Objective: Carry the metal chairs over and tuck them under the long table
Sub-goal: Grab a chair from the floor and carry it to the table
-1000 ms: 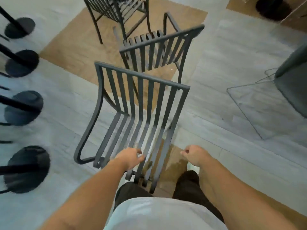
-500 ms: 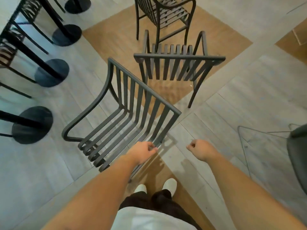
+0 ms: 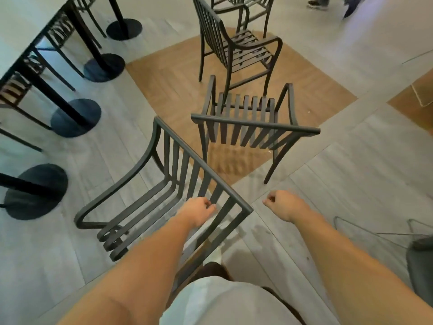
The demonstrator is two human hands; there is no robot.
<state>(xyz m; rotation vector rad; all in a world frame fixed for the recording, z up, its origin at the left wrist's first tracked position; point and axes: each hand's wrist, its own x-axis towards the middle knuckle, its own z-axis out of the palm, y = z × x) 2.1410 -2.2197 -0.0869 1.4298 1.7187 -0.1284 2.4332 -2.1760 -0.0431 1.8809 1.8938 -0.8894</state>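
While your left hand (image 3: pixel 198 211) grips a back slat of the tilted chair (image 3: pixel 150 202), your right hand (image 3: pixel 284 206) is a loose fist holding nothing (probably free for balance). The one-hand grip lets you swing the chair toward the table (image 3: pixel 16 43) at ten o'clock, where others are tucked in. Two more chairs wait at twelve o'clock.

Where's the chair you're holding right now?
In the head view, the held chair is low and left of centre, gripped by the left hand, between the round table bases and the next metal chair.
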